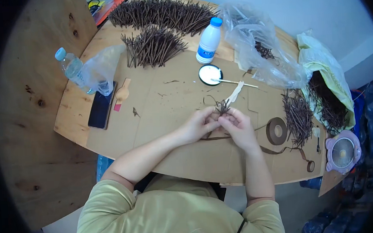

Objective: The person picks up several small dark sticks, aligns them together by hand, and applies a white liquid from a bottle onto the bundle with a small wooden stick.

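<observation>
Nearest the camera is a pale yellow shirt (171,215), with both arms going out from it to the fingers. This is the head view, looking down.

Left hand (197,125) and right hand (241,132) meet over the card (161,122). On each, the thumb and finger are together, pinched on a small bunch (222,107) of brown twigs. So the bunch is right in the fingertips, with its thin ends poking up past them. Two hands pinch it, maybe because the twigs are thin and could slip apart. I cannot tell how the lower ends sit, since the fingers hide them.

Just past the fingers is a white scrap (235,93). Beyond that sits a pot (210,75) of white stuff, with a stick (246,84) resting across its rim, perhaps so its handle stays clean. Behind the pot stands a white bottle (208,44).

Right of the fingers are a roll (270,132) of brown tape and a twig pile (297,119), it seems in easy reach. Far past the fingers lies a big heap (163,15), maybe kept out of the way. Left of the fingers, well apart, lies a phone (100,111).
</observation>
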`<state>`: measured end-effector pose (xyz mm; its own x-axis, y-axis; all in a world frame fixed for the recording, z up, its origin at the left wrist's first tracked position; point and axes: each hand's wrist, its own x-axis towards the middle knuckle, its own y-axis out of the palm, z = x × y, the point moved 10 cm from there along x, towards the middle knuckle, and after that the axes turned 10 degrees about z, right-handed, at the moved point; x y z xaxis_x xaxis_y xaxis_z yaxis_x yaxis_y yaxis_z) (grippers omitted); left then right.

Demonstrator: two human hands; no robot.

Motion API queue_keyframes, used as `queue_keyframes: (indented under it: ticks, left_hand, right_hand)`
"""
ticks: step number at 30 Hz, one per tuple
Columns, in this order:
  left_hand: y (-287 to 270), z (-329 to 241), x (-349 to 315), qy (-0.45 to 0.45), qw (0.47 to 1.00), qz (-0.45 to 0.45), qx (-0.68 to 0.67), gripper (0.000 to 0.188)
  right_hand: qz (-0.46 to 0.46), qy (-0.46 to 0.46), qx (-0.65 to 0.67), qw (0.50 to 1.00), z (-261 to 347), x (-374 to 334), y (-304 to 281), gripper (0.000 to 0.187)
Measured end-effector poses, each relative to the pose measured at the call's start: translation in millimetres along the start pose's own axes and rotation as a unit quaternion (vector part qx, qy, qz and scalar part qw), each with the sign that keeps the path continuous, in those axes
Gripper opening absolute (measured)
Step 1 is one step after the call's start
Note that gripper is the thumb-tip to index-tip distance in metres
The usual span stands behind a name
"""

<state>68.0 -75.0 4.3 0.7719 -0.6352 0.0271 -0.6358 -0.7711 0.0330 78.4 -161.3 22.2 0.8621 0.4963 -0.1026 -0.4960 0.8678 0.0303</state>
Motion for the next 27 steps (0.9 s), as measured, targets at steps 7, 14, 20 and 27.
queue_keyframes:
  ticks: [7,14,20,27]
  left_hand:
    - [-0.3,15.2,-18.8,-0.044,0.987,0.096,-0.121,0.02]
    - [-70.1,-0.4,-44.1,-0.069,0.977,-0.032,-0.199,0.02]
    - [-110.4,-15.6,-38.9,0.097,0.944,-0.155,-0.276,0.021]
    - [-139.5,-18.4,-52.2,0.134,0.914,-0.22,-0.312,0.019]
  right_hand:
    - [0.016,-0.179,-0.23,0.956,44.0,-1.4,6.4,0.024]
    - [0.084,0.058,-0.227,0.969,-10.7,18.9,-2.8,0.021]
    - [-0.113,-0.139,-0.554,0.813,45.3,79.2,-64.5,0.016]
    - [-0.099,-0.125,-0.624,0.765,23.3,99.5,-76.3,0.011]
